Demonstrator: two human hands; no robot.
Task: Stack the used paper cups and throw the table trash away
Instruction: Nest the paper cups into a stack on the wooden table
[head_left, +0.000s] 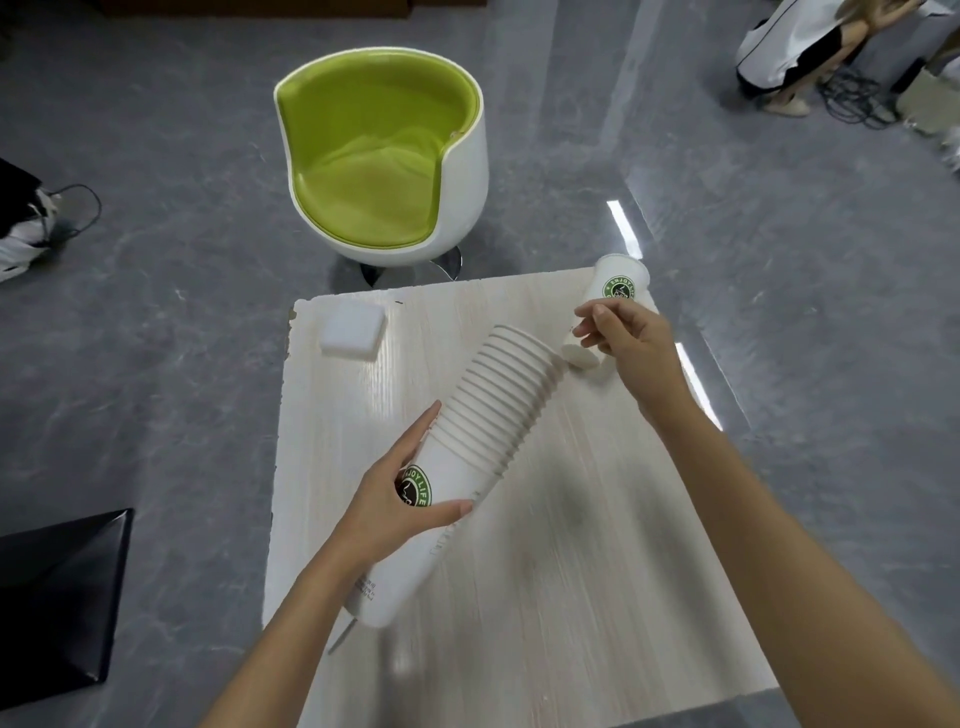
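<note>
Curled left hand (395, 501) tilts cup stack (498, 395), mouth toward right hand (631, 345); that one pinches single cup (621, 283), seemingly ready for nesting.

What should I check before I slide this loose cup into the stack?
1. Left hand grips the stack of paper cups: ok.
2. Right hand holds the loose paper cup: ok.
3. Loose cup's base points toward the stack's open end: ok.
4. Cup lined up with the stack's mouth: not ok, it sits off to the right, beside the rim.
5. Loose cup empty: cannot tell.
6. Table trash gone: not ok, a white square pad lies at the far left corner.
</note>
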